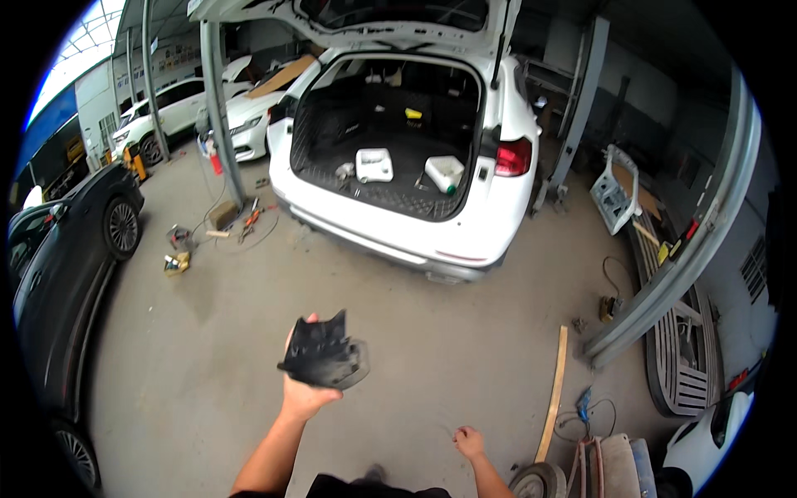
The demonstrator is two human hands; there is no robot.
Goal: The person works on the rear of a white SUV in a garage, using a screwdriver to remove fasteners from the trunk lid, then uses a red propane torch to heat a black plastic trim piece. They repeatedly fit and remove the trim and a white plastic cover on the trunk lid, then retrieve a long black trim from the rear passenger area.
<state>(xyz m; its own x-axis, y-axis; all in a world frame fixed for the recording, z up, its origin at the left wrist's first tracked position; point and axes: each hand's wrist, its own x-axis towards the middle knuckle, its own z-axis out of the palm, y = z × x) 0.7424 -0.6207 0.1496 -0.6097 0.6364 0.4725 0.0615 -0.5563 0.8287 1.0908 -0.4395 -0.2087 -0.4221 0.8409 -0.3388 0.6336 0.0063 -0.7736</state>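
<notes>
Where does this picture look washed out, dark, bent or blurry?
Head view: pale roof panels wash out at upper left; upper right sinks into shadow; the grey metal post at far right bows; the black plastic part in the left hand looks slightly blurred.

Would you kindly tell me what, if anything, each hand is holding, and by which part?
The left hand holds a black part from below, fingers showing at its near and far edges; nothing shows held in the right hand.

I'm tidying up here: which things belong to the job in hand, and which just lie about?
In the job:
- black part, held in left hand
- perhaps white car, tailgate open

Seemingly lying about:
- long wooden strip
- brown block
- wheel
</notes>
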